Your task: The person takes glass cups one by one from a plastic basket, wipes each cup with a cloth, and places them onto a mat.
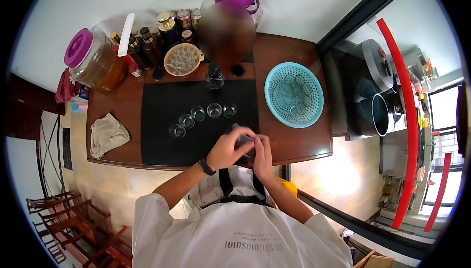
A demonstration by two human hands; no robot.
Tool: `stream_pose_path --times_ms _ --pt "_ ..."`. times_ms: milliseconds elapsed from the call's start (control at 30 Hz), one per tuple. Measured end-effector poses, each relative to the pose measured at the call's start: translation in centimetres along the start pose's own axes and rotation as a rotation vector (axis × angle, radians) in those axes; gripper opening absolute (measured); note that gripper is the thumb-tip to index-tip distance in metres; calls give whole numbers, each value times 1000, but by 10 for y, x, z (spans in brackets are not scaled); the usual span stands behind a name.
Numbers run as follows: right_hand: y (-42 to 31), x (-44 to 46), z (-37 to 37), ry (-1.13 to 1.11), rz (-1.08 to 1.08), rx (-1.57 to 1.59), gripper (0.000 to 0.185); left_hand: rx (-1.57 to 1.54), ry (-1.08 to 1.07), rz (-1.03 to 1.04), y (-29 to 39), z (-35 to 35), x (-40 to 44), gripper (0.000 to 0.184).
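Note:
Above the front edge of the black mat [167, 152], my left hand [227, 151] and my right hand [263, 157] meet around a small clear glass [243, 142]. Fingers of both hands are closed on it and hide much of it. Just beyond my hands, several small glasses [214, 111] stand in a slanting row on the mat. Behind the row is a clear glass bottle [214, 79] with a dark top. To the right, a light blue plastic colander [269, 102] has several clear glasses inside.
A beige cloth [109, 135] lies at the table's left. Along the back stand a large purple-lidded jar [100, 62], dark bottles [151, 47], cans [184, 19] and a round basket [200, 57] of small clear cups. A brown blurred round shape [225, 32] blocks part of the back.

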State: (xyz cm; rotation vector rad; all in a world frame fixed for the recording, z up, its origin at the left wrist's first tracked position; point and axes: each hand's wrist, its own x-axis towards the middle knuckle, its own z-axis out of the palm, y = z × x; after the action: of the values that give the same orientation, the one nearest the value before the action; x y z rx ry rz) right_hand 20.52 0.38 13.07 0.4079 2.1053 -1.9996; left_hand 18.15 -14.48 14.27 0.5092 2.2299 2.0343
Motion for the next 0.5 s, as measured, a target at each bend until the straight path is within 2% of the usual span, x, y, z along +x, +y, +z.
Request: stream_pose_path --times_ms 33,67,133,167,200,267,300,333,400,433,467,500 --pt "6 7 1 110 -729 -382 15 -154 115 -160 -6 3 3 21" --pt "5 11 0 118 -730 -380 15 -214 148 -225 -16 6 4 19" --pt "4 16 -4 57 -861 -325 15 -143 238 -138 -9 20 1 16" --pt "10 19 -3 84 -839 -191 15 -129 222 -124 -2 24 -3 16" --pt "11 18 -5 83 -837 -188 15 11 234 27 -1 28 -6 19" --pt "13 18 -9 21 -274 40 25 328 108 304 1 22 -9 21" --pt "-3 6 -5 -53 128 351 35 408 43 335 -1 17 -11 23" --pt "-2 6 -7 -54 127 348 35 407 45 335 -2 13 -10 23" --pt "3 2 -8 -90 -85 64 33 209 -9 146 -2 9 -8 23" --pt "6 -2 -7 -52 -241 -93 24 64 114 69 -3 11 -4 22" --pt "8 -4 -4 -13 -401 -247 16 -44 150 -82 -10 10 -1 21" --pt "3 -2 -3 -11 -588 -315 15 -99 175 -124 -13 11 2 20"
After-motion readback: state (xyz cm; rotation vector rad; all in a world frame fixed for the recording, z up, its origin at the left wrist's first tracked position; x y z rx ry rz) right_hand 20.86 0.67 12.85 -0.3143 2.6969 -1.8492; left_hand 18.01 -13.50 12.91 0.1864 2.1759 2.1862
